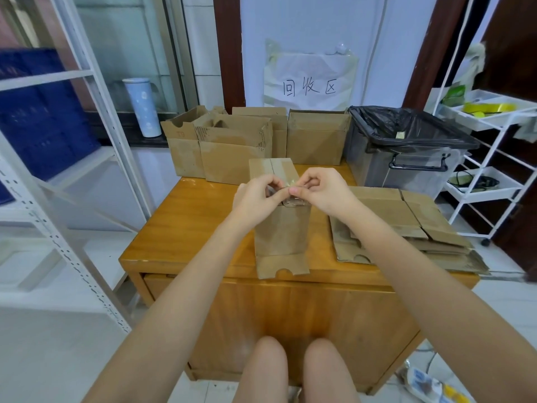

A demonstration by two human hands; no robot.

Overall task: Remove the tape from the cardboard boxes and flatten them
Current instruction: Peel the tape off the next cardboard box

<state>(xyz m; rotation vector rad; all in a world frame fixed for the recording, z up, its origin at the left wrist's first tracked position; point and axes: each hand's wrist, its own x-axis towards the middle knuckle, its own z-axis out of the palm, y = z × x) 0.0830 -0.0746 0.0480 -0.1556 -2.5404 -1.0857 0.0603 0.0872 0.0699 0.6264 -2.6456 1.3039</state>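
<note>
Room: white wall ahead of you carries a crumpled paper sign (309, 80) with handwritten characters; a white metal shelf rack (72, 158) stands at your left, a white wheeled trolley (491, 181) at your right.
Tabletop: orange wooden tabletop (186, 228), its near edge above your knees.
Bin: clear plastic bin (406, 152) lined with a black bag, at the far right corner.
Standing boxes: cardboard boxes (238, 146) in a row along the far edge.
Flattened stack: flattened cardboard (406, 222) lies piled at your right.
Current box: narrow cardboard box (280, 228) lies at centre, its near flap overhanging the edge.
Left hand: your left hand (255, 196) pinches the tape with curled fingers.
Right hand: your right hand (325, 190) pinches the same strip.
Tape: clear tape strip (290, 185) held above the box between both hands.
</note>
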